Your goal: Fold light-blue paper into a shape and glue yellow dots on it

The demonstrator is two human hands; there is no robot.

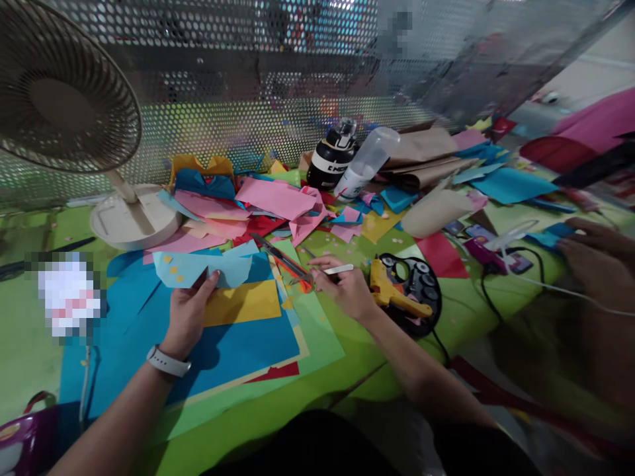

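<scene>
Left hand (187,316) pinches light-blue dotted paper cutout (201,268) above yellow card sheet (243,303); right hand (347,287), right of it, grips white craft knife (338,269), trimming likely underway.

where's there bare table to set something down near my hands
Bare green table lies at the near left, below the fan base and left of the blue sheets. A narrower strip runs along the near edge, under the right hand. Behind both hands paper scraps crowd the surface. Right of the glue gun, cables and another person's hand fill it.
</scene>
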